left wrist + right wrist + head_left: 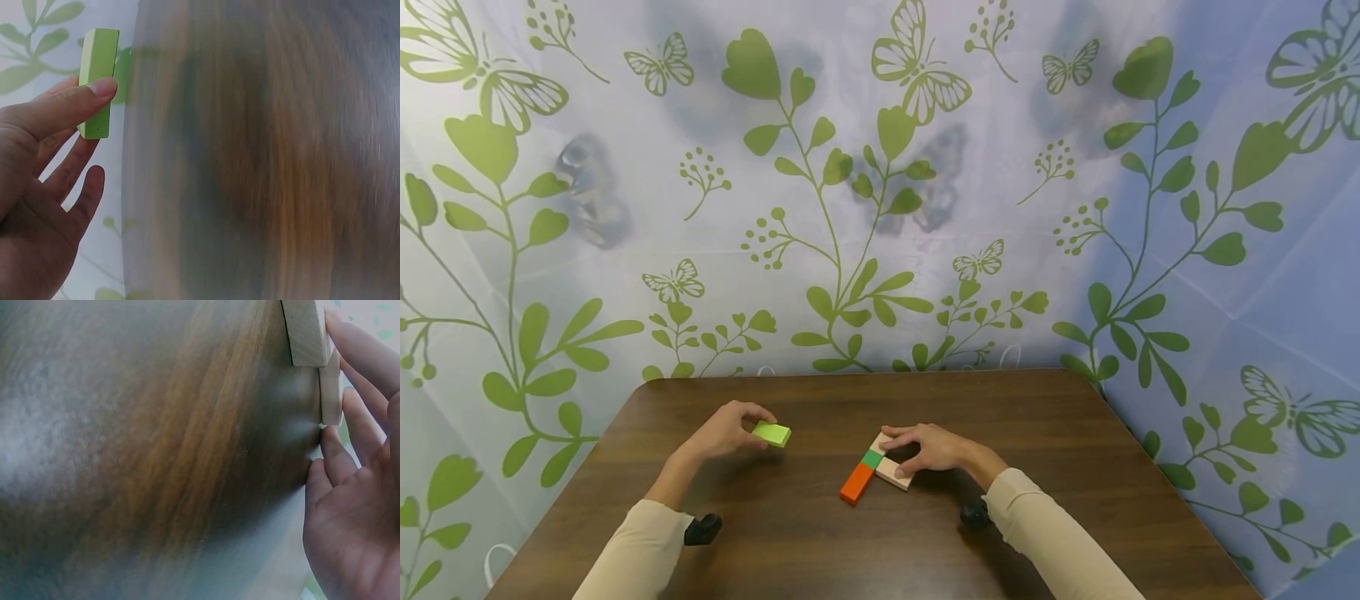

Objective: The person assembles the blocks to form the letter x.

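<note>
My left hand (728,430) pinches a lime-green rectangular block (772,433) between thumb and fingers, above the left part of the table. In the left wrist view the thumb lies across the lime-green block (97,112). On the table an orange block (857,483), a small green block (872,458) and a pale wooden block (878,441) form a slanted row. A second pale wooden block (892,474) branches off to the right beside the green one. My right hand (934,447) rests over both pale blocks, its thumb on the nearer and its fingertips at the farther.
The brown wood-grain table (775,550) has its far edge close to a white curtain (865,208) printed with green leaves and butterflies. The curtain also stands along both sides. A dark wrist camera (703,530) sits below the left wrist.
</note>
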`<act>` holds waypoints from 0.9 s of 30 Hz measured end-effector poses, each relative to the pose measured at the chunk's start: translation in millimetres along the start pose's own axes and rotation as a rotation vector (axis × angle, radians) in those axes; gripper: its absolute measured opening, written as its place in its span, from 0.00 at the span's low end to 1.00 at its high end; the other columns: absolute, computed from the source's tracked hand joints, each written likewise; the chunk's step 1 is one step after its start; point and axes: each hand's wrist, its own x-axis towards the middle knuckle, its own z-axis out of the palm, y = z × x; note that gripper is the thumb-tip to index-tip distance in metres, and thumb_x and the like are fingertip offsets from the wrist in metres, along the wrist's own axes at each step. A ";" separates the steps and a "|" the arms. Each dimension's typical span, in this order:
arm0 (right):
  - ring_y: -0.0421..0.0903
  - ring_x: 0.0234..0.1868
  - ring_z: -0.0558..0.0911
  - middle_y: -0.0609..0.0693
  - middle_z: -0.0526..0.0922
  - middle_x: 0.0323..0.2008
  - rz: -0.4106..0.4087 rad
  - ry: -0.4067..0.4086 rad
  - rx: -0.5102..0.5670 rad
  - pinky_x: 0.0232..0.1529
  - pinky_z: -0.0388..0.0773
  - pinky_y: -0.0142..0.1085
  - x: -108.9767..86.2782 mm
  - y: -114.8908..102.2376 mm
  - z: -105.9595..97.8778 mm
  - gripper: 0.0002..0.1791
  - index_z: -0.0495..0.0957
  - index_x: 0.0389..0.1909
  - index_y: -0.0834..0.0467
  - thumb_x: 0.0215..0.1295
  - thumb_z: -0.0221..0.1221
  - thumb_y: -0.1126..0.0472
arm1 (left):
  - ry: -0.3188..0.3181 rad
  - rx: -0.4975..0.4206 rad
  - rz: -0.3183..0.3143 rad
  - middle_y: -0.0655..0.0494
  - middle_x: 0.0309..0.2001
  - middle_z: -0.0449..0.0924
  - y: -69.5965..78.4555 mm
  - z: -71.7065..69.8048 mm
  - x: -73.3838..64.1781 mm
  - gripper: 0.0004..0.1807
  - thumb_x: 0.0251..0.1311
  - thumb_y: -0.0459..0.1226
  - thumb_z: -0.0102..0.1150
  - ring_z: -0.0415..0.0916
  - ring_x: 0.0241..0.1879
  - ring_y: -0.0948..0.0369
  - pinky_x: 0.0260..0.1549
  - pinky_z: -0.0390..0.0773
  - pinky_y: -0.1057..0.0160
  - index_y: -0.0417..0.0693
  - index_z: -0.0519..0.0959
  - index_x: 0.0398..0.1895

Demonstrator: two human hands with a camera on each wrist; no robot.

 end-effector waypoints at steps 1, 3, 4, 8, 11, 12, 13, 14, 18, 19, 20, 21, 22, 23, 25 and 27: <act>0.61 0.77 0.58 0.52 0.61 0.78 0.000 0.001 -0.001 0.71 0.52 0.64 0.1 0.4 -0.1 0.31 0.76 0.71 0.53 0.68 0.69 0.52 | -0.006 -0.005 0.001 0.48 0.49 0.84 1.6 3.3 2.5 0.18 0.51 0.32 0.79 0.77 0.50 0.46 0.48 0.75 0.43 0.44 0.87 0.47; 0.61 0.77 0.58 0.52 0.61 0.78 0.000 0.002 -0.008 0.71 0.53 0.64 0.7 1.5 0.0 0.31 0.76 0.71 0.53 0.68 0.69 0.52 | -0.023 -0.018 0.006 0.48 0.50 0.84 5.0 10.3 7.4 0.19 0.52 0.32 0.79 0.77 0.51 0.44 0.48 0.76 0.43 0.43 0.87 0.48; 0.61 0.77 0.58 0.52 0.61 0.78 0.000 0.002 -0.011 0.71 0.53 0.64 0.8 1.8 0.0 0.31 0.76 0.71 0.52 0.68 0.69 0.52 | -0.032 -0.026 0.008 0.48 0.50 0.83 7.1 13.9 9.9 0.19 0.52 0.32 0.79 0.76 0.51 0.44 0.48 0.76 0.43 0.43 0.87 0.48; 0.60 0.77 0.58 0.51 0.61 0.78 0.003 -0.001 -0.015 0.71 0.53 0.64 1.1 1.7 -0.3 0.31 0.76 0.71 0.52 0.68 0.69 0.52 | -0.071 -0.046 0.027 0.48 0.50 0.83 16.3 28.2 19.6 0.18 0.52 0.30 0.78 0.77 0.51 0.45 0.47 0.76 0.45 0.43 0.87 0.48; 0.61 0.77 0.58 0.52 0.61 0.78 -0.003 -0.001 -0.004 0.71 0.51 0.65 0.7 0.7 -0.8 0.31 0.77 0.71 0.52 0.68 0.69 0.52 | -0.084 -0.050 0.037 0.50 0.49 0.84 23.6 38.4 27.2 0.17 0.52 0.30 0.78 0.76 0.50 0.47 0.48 0.76 0.45 0.45 0.87 0.47; 0.61 0.77 0.58 0.52 0.61 0.78 -0.004 -0.001 -0.002 0.71 0.51 0.65 0.6 0.6 -0.8 0.31 0.77 0.70 0.52 0.68 0.70 0.52 | -0.086 -0.053 0.040 0.51 0.49 0.84 25.9 41.9 29.7 0.17 0.53 0.30 0.78 0.76 0.50 0.48 0.49 0.76 0.45 0.45 0.88 0.47; 0.61 0.77 0.58 0.53 0.61 0.78 -0.007 0.001 0.000 0.71 0.51 0.65 0.2 0.5 -0.8 0.31 0.77 0.70 0.53 0.68 0.70 0.52 | -0.087 -0.056 0.040 0.51 0.49 0.84 28.5 45.4 32.4 0.17 0.53 0.30 0.78 0.76 0.50 0.48 0.49 0.76 0.45 0.46 0.88 0.47; 0.61 0.77 0.58 0.53 0.61 0.78 -0.009 0.001 0.000 0.71 0.51 0.66 -0.2 0.6 -0.8 0.31 0.77 0.70 0.53 0.68 0.70 0.52 | -0.087 -0.051 0.046 0.51 0.49 0.84 30.4 48.7 35.0 0.17 0.53 0.30 0.78 0.76 0.49 0.48 0.50 0.76 0.44 0.46 0.88 0.47; 0.62 0.77 0.57 0.52 0.60 0.78 -0.006 0.001 0.001 0.71 0.51 0.66 -1.1 0.4 -0.4 0.31 0.77 0.71 0.53 0.68 0.69 0.52 | -0.099 -0.049 0.038 0.53 0.49 0.84 37.0 61.4 44.8 0.16 0.53 0.30 0.78 0.76 0.50 0.49 0.51 0.75 0.43 0.47 0.88 0.46; 0.63 0.77 0.57 0.52 0.60 0.79 -0.005 0.001 0.004 0.71 0.51 0.66 -1.2 0.0 -0.4 0.31 0.77 0.71 0.53 0.69 0.69 0.52 | -0.106 -0.047 0.035 0.53 0.49 0.84 38.4 63.8 46.9 0.16 0.53 0.30 0.78 0.76 0.50 0.49 0.51 0.75 0.44 0.48 0.88 0.46; 0.63 0.77 0.57 0.52 0.60 0.79 -0.004 0.001 0.006 0.71 0.51 0.66 -1.3 -0.1 -0.4 0.31 0.76 0.71 0.53 0.69 0.69 0.52 | -0.112 -0.046 0.035 0.52 0.49 0.84 39.6 65.9 48.6 0.16 0.53 0.30 0.78 0.76 0.50 0.49 0.51 0.75 0.43 0.48 0.88 0.46; 0.62 0.77 0.57 0.52 0.60 0.79 0.000 0.000 0.008 0.71 0.51 0.66 -1.3 -0.1 -0.2 0.31 0.76 0.71 0.52 0.69 0.68 0.52 | -0.120 -0.047 0.027 0.53 0.49 0.84 40.9 67.7 50.4 0.16 0.53 0.29 0.78 0.76 0.50 0.49 0.52 0.75 0.44 0.48 0.88 0.46; 0.62 0.77 0.57 0.52 0.60 0.79 0.000 0.000 0.014 0.71 0.51 0.65 -1.1 -0.2 -0.1 0.31 0.76 0.71 0.52 0.69 0.68 0.52 | -0.126 -0.049 0.022 0.52 0.49 0.84 42.4 68.9 51.8 0.16 0.53 0.29 0.78 0.76 0.50 0.49 0.52 0.75 0.43 0.48 0.88 0.45; 0.61 0.77 0.57 0.51 0.60 0.79 0.003 0.001 0.016 0.71 0.51 0.65 -1.1 -0.1 0.1 0.30 0.77 0.71 0.52 0.69 0.69 0.52 | -0.133 -0.048 0.020 0.52 0.49 0.84 43.5 70.1 53.2 0.16 0.53 0.29 0.78 0.76 0.50 0.49 0.52 0.75 0.43 0.48 0.88 0.46; 0.60 0.77 0.57 0.49 0.60 0.79 0.009 -0.001 0.016 0.72 0.51 0.64 -0.8 0.3 0.5 0.30 0.77 0.71 0.51 0.69 0.68 0.52 | -0.146 -0.049 0.017 0.51 0.49 0.84 45.0 72.5 55.4 0.16 0.54 0.28 0.77 0.76 0.51 0.50 0.53 0.75 0.43 0.47 0.88 0.46; 0.58 0.77 0.57 0.48 0.59 0.79 0.014 -0.004 0.016 0.72 0.51 0.63 -0.8 0.6 0.6 0.30 0.77 0.71 0.51 0.69 0.68 0.52 | -0.156 -0.050 0.012 0.51 0.50 0.84 45.9 74.8 57.5 0.16 0.54 0.28 0.77 0.77 0.52 0.49 0.55 0.75 0.42 0.47 0.88 0.46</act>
